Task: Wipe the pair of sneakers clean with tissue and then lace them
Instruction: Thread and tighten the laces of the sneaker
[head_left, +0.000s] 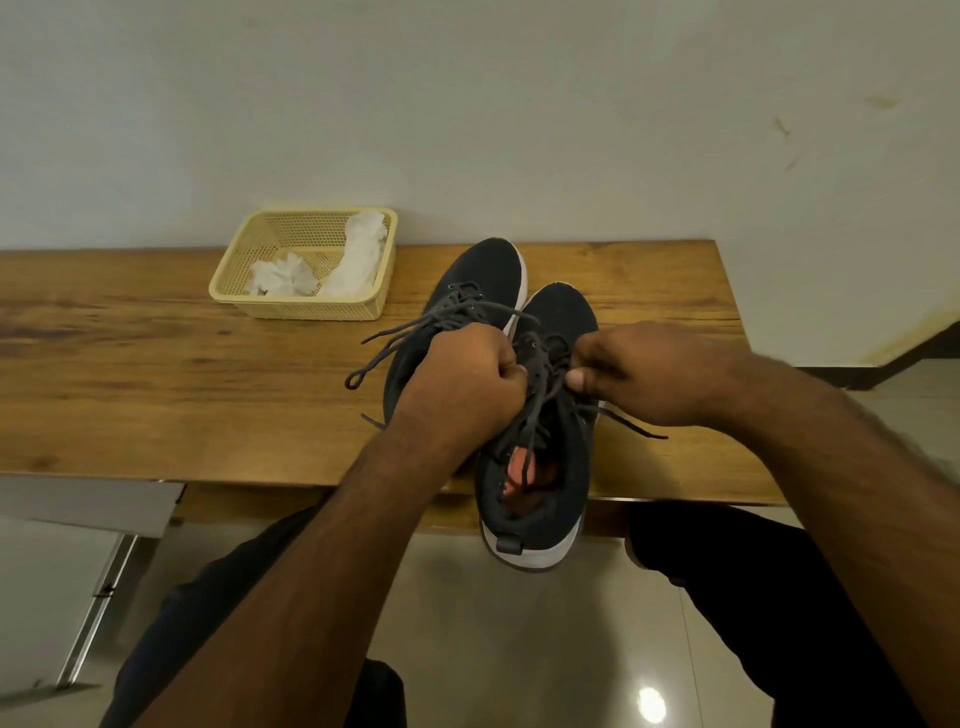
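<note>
Two dark sneakers with white soles stand side by side on a wooden table (156, 364). The right sneaker (540, 499) juts over the table's front edge, its orange insole showing. The left sneaker (483, 270) lies further back, partly hidden by my left hand, with its grey laces looped loosely to the left. My left hand (467, 379) grips the right sneaker's grey lace (540, 395) in a fist over the tongue. My right hand (649, 374) pinches the other strand of that lace just to the right. A loose lace end trails right across the table.
A cream plastic basket (270, 306) holding crumpled white tissue (358, 254) stands at the back of the table, left of the shoes, against a pale wall. My dark-clothed knees sit below the table edge. A metal frame stands at the lower left on a shiny tiled floor.
</note>
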